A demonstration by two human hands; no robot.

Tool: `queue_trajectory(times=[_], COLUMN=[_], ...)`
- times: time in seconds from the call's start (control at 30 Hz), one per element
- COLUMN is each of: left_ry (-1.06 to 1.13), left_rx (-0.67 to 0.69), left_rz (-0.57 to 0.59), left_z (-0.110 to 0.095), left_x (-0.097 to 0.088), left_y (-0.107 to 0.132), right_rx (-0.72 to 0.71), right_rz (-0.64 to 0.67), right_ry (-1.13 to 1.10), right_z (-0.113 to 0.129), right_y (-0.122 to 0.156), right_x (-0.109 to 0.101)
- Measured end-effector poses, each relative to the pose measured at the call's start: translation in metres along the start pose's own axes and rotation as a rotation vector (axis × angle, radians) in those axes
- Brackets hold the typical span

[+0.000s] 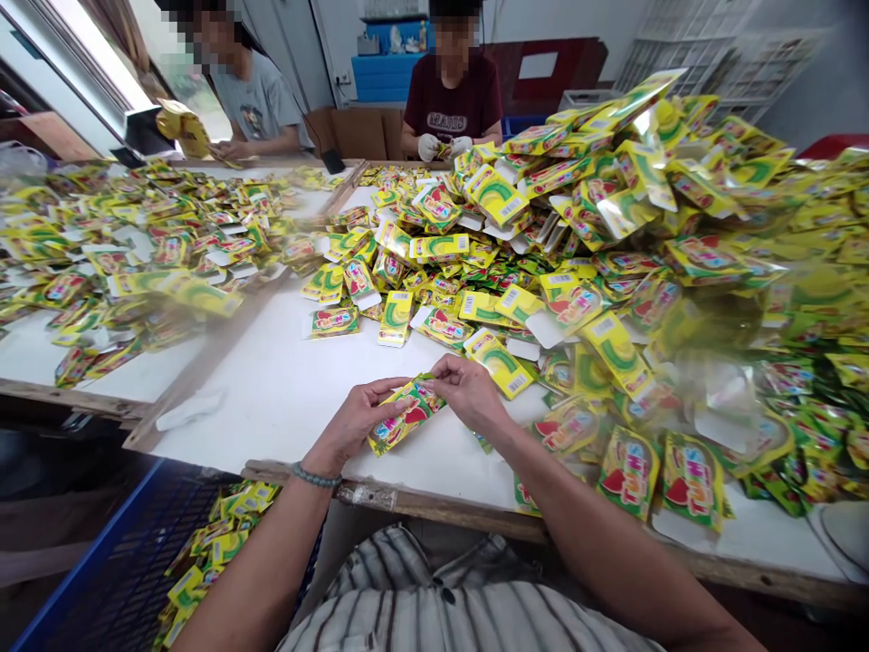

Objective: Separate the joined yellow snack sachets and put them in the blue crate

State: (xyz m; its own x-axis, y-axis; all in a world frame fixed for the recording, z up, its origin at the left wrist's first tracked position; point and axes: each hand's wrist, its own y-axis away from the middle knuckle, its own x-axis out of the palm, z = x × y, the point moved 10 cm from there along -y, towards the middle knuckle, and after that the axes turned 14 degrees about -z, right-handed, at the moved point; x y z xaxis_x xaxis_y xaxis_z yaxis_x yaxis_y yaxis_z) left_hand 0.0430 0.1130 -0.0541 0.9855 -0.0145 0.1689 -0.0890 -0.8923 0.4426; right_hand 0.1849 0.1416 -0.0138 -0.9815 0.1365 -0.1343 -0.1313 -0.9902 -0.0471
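A yellow and green candy packet (405, 414) with a red watermelon picture lies tilted between both my hands, just above the white table (285, 389). My left hand (359, 421) grips its lower left part with curled fingers. My right hand (471, 391) pinches its upper right end. A large heap of the same packets (611, 254) rises to the right and behind my hands.
More packets (136, 244) cover a second table on the left. A blue crate (128, 580) at lower left holds several packets. Two people sit at the far side; one in white gloves (444, 145) handles a packet. A dark phone (333, 161) lies near them.
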Motion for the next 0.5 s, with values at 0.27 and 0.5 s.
queue_trajectory(times=[0.27, 0.5], left_ry=[0.01, 0.031], left_rx=[0.034, 0.025], left_rz=[-0.035, -0.065], left_z=[-0.004, -0.006], left_x=[-0.005, -0.006], left_y=[0.003, 0.003], right_rx=[0.083, -0.053], right_rz=[0.14, 0.065], right_ry=[-0.061, 0.133], right_z=[-0.003, 0.009], right_y=[0.009, 0.01], right_x=[0.007, -0.001])
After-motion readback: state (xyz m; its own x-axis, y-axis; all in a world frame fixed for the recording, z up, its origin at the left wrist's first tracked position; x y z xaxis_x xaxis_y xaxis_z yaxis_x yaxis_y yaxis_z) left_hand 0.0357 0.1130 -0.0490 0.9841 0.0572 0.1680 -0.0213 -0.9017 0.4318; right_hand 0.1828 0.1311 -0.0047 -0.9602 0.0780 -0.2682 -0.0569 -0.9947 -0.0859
